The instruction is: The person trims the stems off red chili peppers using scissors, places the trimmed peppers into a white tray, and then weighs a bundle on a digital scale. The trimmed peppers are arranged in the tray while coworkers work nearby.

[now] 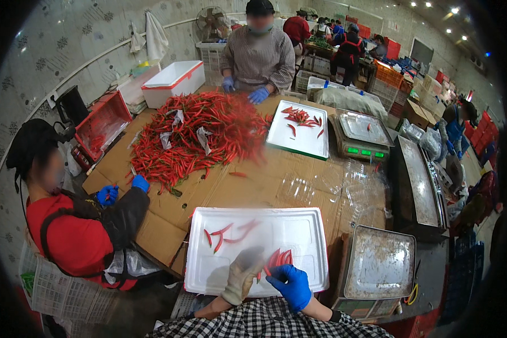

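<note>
A white foam tray [257, 215] lies before me on the cardboard-covered table. Over its near edge, my left hand [243, 272], in a pale work glove, is close to my right; a blur covers its fingers, so its grip is unclear. My right hand [290, 285], in a blue glove, has its fingertips on a red chili pepper [267, 271]. Just above it lies a small bunch of red chilies [281, 257]. Several loose chilies [218, 244] rest at the tray's left. Beyond, a large heap of red chilies [181, 139] covers the table's far left.
Clear plastic clamshell boxes [300, 190] lie right of centre. A second white tray [274, 141] with chilies stands beside a digital scale [359, 148]. Another scale with a metal pan [380, 262] is at my right. Co-workers sit at left [76, 228] and stand opposite [260, 59].
</note>
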`<action>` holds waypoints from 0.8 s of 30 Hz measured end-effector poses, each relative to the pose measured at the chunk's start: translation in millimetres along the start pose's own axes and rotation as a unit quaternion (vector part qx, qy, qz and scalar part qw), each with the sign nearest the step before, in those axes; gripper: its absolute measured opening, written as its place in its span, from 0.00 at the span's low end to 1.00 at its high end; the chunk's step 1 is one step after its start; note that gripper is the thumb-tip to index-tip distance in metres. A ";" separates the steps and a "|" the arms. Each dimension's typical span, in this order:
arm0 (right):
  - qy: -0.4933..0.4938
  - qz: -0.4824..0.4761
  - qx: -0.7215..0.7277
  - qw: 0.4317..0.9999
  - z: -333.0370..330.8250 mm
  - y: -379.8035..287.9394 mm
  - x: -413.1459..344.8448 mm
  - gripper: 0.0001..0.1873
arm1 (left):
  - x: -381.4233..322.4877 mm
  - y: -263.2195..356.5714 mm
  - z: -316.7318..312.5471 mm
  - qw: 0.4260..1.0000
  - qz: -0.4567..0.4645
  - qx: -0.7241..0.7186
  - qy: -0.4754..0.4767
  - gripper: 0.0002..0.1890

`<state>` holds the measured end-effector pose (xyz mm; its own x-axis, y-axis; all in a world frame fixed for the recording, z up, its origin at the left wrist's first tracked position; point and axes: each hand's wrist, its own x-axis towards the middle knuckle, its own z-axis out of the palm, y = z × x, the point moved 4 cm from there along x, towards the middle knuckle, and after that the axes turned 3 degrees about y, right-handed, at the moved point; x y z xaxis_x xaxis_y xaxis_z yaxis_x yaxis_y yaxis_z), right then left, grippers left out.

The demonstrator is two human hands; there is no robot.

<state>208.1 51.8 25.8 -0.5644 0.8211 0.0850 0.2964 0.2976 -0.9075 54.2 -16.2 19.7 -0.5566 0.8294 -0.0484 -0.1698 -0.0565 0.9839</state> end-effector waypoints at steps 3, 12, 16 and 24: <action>0.006 0.006 -0.001 1.000 -1.9 -0.6 -2.7 0.13 | -0.5 -7.7 -0.2 1.000 -0.008 -0.011 -0.013 0.18; 0.021 0.000 0.004 1.000 -8.9 -4.1 -1.6 0.11 | 1.5 -19.6 2.4 0.995 -0.074 -0.068 -0.028 0.18; 0.004 0.014 -0.025 1.000 -7.7 0.0 -0.4 0.12 | 2.3 -26.0 6.9 0.965 -0.142 -0.210 -0.067 0.19; 0.018 0.013 0.014 1.000 -8.3 1.3 -2.0 0.11 | 0.6 5.3 5.8 0.995 -0.021 -0.041 -0.090 0.18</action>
<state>216.0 54.6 27.9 -0.5291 0.8452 0.0756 0.2882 0.2627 -0.9208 57.7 -12.8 25.9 -0.3948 0.9174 -0.0501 -0.2594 -0.0590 0.9640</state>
